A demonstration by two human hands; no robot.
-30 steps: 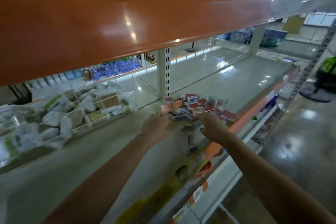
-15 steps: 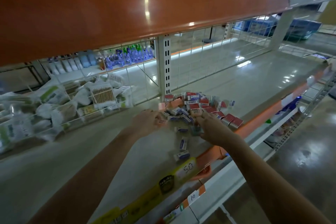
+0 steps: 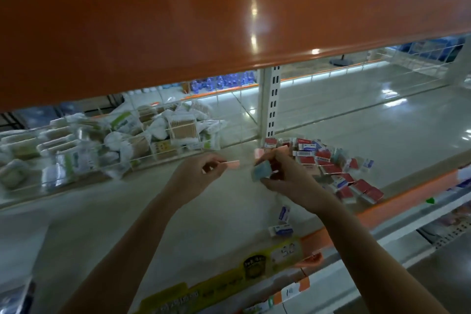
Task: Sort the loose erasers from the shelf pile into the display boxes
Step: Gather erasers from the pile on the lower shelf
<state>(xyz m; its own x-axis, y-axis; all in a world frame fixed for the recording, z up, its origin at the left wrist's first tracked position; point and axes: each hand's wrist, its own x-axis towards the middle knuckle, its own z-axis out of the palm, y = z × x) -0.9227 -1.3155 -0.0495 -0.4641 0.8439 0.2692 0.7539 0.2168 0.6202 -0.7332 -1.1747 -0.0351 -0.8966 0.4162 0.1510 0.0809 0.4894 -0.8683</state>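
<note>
Both hands now up off the pile! The left hand [image 3: 201, 173] pinches a thin pink flat eraser [image 3: 230, 163]; the right hand [image 3: 285, 176] grips a pale blue-green eraser [image 3: 262, 171], centre frame, ready for boxing. Red-and-white cardboard display boxes [image 3: 328, 163] wait at right.

Head view, dim overall. Orange shelf edge [image 3: 229, 33] carries two bright specular spots from overhead lights. Pale lower shelf [image 3: 356, 130] shows soft glare patches toward the right; a lit strip glows along its back. Motion blur throughout: left hand [image 3: 196, 176], right hand [image 3: 288, 176] and bagged goods [image 3: 102, 145] are smeared. Wide-angle bowing bends straight edges near the frame borders. Price labels illegible.
</note>
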